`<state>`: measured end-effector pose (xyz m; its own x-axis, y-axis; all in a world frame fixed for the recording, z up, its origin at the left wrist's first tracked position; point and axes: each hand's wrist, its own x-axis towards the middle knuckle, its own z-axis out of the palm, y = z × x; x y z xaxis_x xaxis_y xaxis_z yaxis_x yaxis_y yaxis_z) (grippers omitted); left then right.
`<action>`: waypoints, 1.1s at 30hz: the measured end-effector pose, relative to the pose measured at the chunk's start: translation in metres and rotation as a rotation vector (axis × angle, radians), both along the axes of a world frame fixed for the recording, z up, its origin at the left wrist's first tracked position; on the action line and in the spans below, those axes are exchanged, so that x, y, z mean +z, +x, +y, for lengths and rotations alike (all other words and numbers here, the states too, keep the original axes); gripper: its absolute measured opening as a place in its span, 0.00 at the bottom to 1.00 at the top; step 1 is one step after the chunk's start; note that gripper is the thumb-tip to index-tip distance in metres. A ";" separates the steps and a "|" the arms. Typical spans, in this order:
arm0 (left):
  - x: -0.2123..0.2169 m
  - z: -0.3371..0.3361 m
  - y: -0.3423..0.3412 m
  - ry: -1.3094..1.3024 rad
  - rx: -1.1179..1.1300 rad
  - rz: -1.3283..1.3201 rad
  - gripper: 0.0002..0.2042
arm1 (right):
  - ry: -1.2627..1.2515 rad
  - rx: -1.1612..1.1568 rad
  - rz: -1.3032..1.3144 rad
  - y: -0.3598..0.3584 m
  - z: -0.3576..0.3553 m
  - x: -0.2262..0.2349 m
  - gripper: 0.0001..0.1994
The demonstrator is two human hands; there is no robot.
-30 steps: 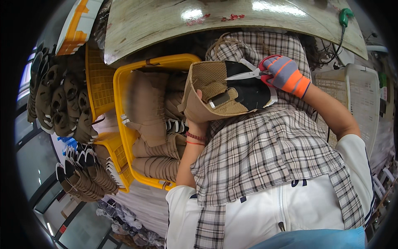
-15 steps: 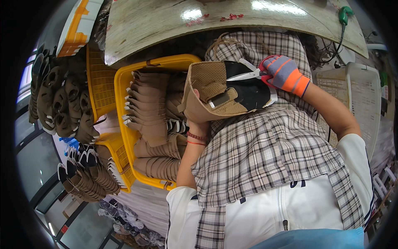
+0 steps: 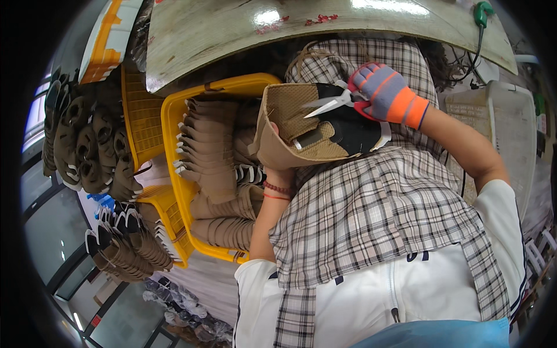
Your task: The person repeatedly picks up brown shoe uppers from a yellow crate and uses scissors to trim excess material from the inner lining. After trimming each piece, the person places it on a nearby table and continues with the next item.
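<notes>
A brown fabric shoe upper (image 3: 277,149) with a black lining and white edging lies over my lap, its inside facing up. My left hand (image 3: 279,175) grips it from beneath and the left; most of the fingers are hidden behind the fabric. In my right hand (image 3: 384,93), covered by a grey and orange glove, are red-handled scissors (image 3: 331,105). Their blades point left over the inside of the upper and look parted, one of them blurred. Whether they touch the fabric I cannot tell.
A yellow basket (image 3: 181,209) of stacked brown uppers stands at my left. Beyond it hang dark shoes (image 3: 87,145) and another row of uppers (image 3: 125,246). A wooden table (image 3: 232,43) spans the far side, with a green plug (image 3: 481,14) on it. At right is a white crate (image 3: 510,127).
My right hand has shifted a little left and away from me. The scissors moved left with it, their tips now angled toward me and the blades farther apart. My left hand stays put.
</notes>
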<state>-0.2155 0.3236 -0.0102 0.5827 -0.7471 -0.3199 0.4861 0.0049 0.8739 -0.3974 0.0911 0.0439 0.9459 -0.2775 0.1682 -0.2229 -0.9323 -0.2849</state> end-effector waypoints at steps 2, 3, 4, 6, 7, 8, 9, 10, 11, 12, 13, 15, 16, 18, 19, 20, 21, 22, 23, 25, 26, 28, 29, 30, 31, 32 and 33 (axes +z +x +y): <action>0.000 -0.001 -0.001 -0.012 0.023 0.045 0.21 | -0.029 0.051 0.007 0.015 0.005 0.000 0.19; 0.001 -0.002 -0.001 -0.017 0.037 0.066 0.21 | -0.043 0.078 0.009 0.021 0.006 0.000 0.19; -0.002 -0.002 0.000 -0.001 0.038 0.031 0.21 | -0.112 0.092 0.049 0.028 0.008 0.001 0.19; -0.006 -0.002 0.002 0.030 0.039 -0.037 0.21 | -0.099 0.104 0.017 0.036 0.010 0.000 0.19; -0.003 -0.004 0.001 -0.006 0.058 0.046 0.22 | -0.094 0.110 0.002 0.038 0.010 -0.002 0.18; 0.001 -0.007 -0.001 -0.043 0.077 0.129 0.22 | -0.084 0.138 -0.025 0.040 0.009 -0.004 0.16; 0.006 -0.009 -0.003 -0.077 0.099 0.212 0.22 | -0.100 0.132 -0.014 0.041 0.010 -0.004 0.16; 0.005 -0.008 -0.003 -0.071 0.096 0.201 0.22 | -0.116 0.125 -0.004 0.041 0.012 -0.004 0.16; 0.004 -0.007 -0.002 -0.064 0.093 0.189 0.22 | -0.132 0.119 0.007 0.041 0.013 -0.005 0.15; 0.002 -0.008 -0.001 -0.061 0.087 0.180 0.23 | -0.148 0.097 0.036 0.039 0.012 -0.005 0.15; 0.000 -0.008 -0.001 -0.068 0.081 0.162 0.23 | -0.164 0.074 0.066 0.036 0.010 -0.006 0.15; -0.001 -0.009 -0.001 -0.083 0.069 0.127 0.22 | -0.179 0.045 0.135 0.030 0.006 -0.005 0.16; 0.000 -0.010 -0.002 -0.095 0.071 0.123 0.22 | -0.179 0.038 0.174 0.028 0.004 -0.002 0.17; 0.005 -0.012 -0.004 -0.119 0.075 0.115 0.22 | -0.141 0.059 0.077 0.024 0.001 0.003 0.19; 0.009 -0.013 -0.005 -0.111 0.073 0.115 0.22 | -0.120 0.089 0.072 0.024 0.001 0.005 0.19; 0.013 -0.014 -0.006 -0.102 0.070 0.116 0.22 | -0.098 0.119 0.067 0.027 0.003 0.008 0.19; 0.016 -0.013 -0.006 -0.092 0.071 0.112 0.22 | -0.076 0.152 0.057 0.031 0.005 0.009 0.19; 0.012 -0.011 -0.005 -0.089 0.063 0.094 0.22 | -0.108 0.140 0.068 0.034 0.009 0.007 0.18; 0.005 -0.008 -0.002 -0.086 0.055 0.076 0.22 | -0.090 0.132 0.079 0.036 0.011 0.005 0.18; 0.005 -0.008 -0.002 -0.086 0.041 0.064 0.22 | -0.054 0.107 0.105 0.037 0.012 0.003 0.18; 0.007 -0.008 -0.003 -0.088 0.041 0.068 0.22 | -0.071 0.086 0.123 0.036 0.011 0.003 0.18; 0.014 -0.010 -0.007 -0.102 0.045 0.124 0.22 | -0.109 0.045 0.165 0.029 0.007 0.003 0.18; 0.018 -0.011 -0.009 -0.112 0.050 0.171 0.23 | -0.124 0.044 0.172 0.026 0.006 0.003 0.18; 0.020 -0.011 -0.010 -0.123 0.058 0.218 0.23 | -0.140 0.046 0.177 0.025 0.006 0.003 0.18; 0.017 -0.010 -0.009 -0.116 0.059 0.204 0.23 | -0.155 0.048 0.183 0.025 0.006 0.004 0.18; 0.013 -0.008 -0.008 -0.109 0.059 0.189 0.23 | -0.151 0.081 0.109 0.026 0.007 0.006 0.18; 0.013 -0.010 -0.007 -0.101 0.056 0.173 0.23 | -0.147 0.110 0.034 0.028 0.010 0.007 0.18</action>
<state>-0.2228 0.3138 0.0025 0.5674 -0.7483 -0.3436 0.6253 0.1200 0.7711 -0.3695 0.1012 0.0513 0.9750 -0.1466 0.1670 -0.1240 -0.9826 -0.1383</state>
